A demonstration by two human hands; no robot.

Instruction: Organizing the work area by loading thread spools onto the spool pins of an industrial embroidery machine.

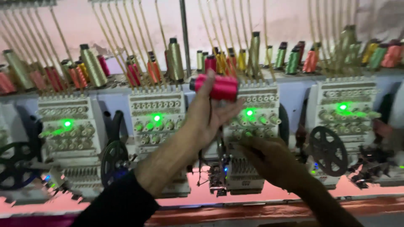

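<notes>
1. Gripping a bright pink spool of thread (pixel 215 87) between thumb and fingertips, the person's left hand (pixel 210 113) lifts it in front of a row of embroidery machine heads; the forearm wears a dark sleeve (pixel 120 206).
2. Lower and to the right, the right hand (pixel 265 157) reaches toward the base of the white machine head with a green lamp (pixel 252 115), its fingers loosely curled and holding nothing that can be made out; the view is blurred there.
3. Three more white machine heads stand in line: one at far left (pixel 69 130), one behind the left wrist (pixel 156 113), partly hidden by it, and one at right (pixel 347 107). Each shows a glowing green light and rows of small knobs.
4. Black spoked wheels (pixel 328 151) hang beside the heads, one at each side of the frame and another near the sleeve.
5. Along the shelf above, upright thread cones crowd together: gold cones (pixel 93 65), red and orange spools (pixel 78 76) and green cones (pixel 292 61), with yellowish threads (pixel 235 25) running up toward the pink wall.
6. Below the heads lies a strip of pink fabric (pixel 269 195).
</notes>
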